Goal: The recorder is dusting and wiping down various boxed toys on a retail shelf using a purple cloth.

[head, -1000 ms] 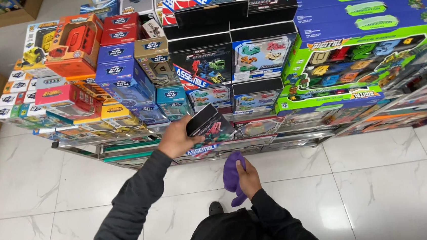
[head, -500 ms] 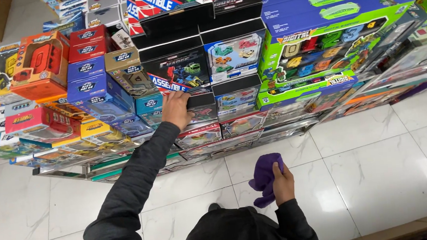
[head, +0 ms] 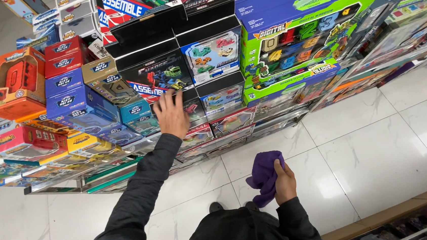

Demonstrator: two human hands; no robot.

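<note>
I am gripping a crumpled purple cloth [head: 264,177], hanging limp above the floor, and pressing a black windowed toy box [head: 192,108] into the stack.

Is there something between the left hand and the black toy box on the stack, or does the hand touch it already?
Nothing visible: the left hand lies directly on the black cardboard toy box.

The left hand [head: 171,113] reaches up with spread fingers onto a black toy box [head: 162,76] in a stack of boxed toys, beside blue boxes [head: 72,98] and a green box [head: 298,39]. The right hand [head: 284,183] grips a purple cloth [head: 264,176] low over the white tiled floor [head: 378,147].
</note>
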